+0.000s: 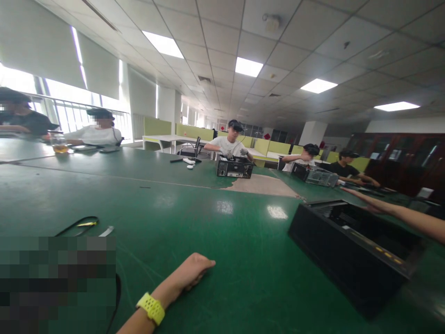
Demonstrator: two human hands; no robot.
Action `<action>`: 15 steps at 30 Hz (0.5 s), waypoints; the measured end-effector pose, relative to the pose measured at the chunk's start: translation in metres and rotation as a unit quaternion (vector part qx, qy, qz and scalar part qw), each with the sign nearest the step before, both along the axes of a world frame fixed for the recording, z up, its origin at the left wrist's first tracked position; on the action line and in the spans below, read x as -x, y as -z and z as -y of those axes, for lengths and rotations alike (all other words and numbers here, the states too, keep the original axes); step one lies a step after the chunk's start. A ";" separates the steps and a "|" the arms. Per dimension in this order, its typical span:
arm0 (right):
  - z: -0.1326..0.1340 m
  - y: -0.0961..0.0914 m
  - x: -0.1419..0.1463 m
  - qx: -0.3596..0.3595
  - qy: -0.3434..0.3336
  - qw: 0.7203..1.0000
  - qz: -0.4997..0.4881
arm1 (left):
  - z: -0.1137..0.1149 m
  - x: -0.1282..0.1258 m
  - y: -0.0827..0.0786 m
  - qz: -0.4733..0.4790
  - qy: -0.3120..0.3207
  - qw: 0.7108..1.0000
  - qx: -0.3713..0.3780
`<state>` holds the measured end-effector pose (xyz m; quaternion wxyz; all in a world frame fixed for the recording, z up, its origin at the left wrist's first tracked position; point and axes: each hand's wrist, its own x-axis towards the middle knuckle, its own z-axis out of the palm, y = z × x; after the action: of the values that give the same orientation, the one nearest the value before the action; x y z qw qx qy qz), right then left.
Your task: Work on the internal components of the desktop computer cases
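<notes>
My left hand [193, 271] rests on the green tabletop, a yellow watch [150, 308] around its wrist. Its fingers are curled in, and nothing shows in them. At the right, my right hand [373, 202] reaches over the far side of a black computer case [333, 246]. Its fingers are stretched out and look slightly blurred. The case stands on the table with its top side open, showing a dark inside and a metal frame edge with yellow marks. Whether my right hand touches the case, I cannot tell.
Across the table [174, 222], a gloved person works at another computer case [234, 167]. A further open case [314, 175] stands before a person at the right. A black strap [83, 223] lies left, near a blurred-out patch. A glass cup [60, 143] stands far left.
</notes>
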<state>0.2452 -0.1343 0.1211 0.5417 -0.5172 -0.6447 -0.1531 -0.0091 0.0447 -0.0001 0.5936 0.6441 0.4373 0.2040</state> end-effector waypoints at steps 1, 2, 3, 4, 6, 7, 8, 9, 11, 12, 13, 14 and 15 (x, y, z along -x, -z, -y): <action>-0.021 -0.017 -0.027 -0.006 0.009 1.000 -0.005 | 0.000 0.000 0.000 -0.001 -0.001 1.000 -0.001; -0.042 -0.032 -0.057 -0.011 0.021 1.000 -0.014 | 0.000 -0.001 0.001 -0.005 -0.003 1.000 -0.001; -0.061 -0.044 -0.088 -0.004 0.031 0.999 -0.021 | 0.000 -0.001 0.002 -0.009 -0.004 1.000 -0.001; -0.078 -0.051 -0.119 0.017 0.034 0.999 -0.030 | 0.000 -0.002 0.003 -0.011 -0.006 1.000 -0.001; -0.098 -0.054 -0.172 0.046 0.040 0.998 -0.028 | 0.000 -0.002 0.003 -0.007 -0.023 1.000 -0.009; -0.102 -0.051 -0.192 0.048 0.039 0.998 -0.025 | 0.001 -0.002 -0.001 0.001 -0.047 0.999 -0.025; -0.101 -0.045 -0.208 0.037 0.035 0.999 -0.020 | 0.003 -0.003 -0.007 0.013 -0.079 0.995 -0.059; -0.098 -0.039 -0.219 0.017 0.030 0.999 -0.015 | 0.007 -0.005 -0.017 0.031 -0.113 0.987 -0.109; -0.084 -0.027 -0.233 -0.026 0.019 0.999 -0.010 | 0.021 -0.017 -0.046 0.068 -0.144 0.957 -0.244; -0.075 -0.022 -0.237 -0.042 0.013 0.999 -0.005 | 0.031 -0.028 -0.064 0.084 -0.123 0.938 -0.312; -0.067 -0.018 -0.242 -0.053 0.009 0.999 0.002 | 0.042 -0.044 -0.082 0.092 -0.077 0.924 -0.362; -0.059 -0.014 -0.246 -0.059 0.006 0.998 0.009 | 0.053 -0.065 -0.100 0.093 -0.021 0.907 -0.410; -0.052 -0.012 -0.250 -0.062 0.008 0.998 0.014 | 0.063 -0.090 -0.115 0.093 0.029 0.883 -0.459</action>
<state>0.4951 -0.0828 0.1327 0.5629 -0.4851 -0.6373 -0.2042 0.0809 -0.0183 0.1150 0.2754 0.8346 0.2187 0.4239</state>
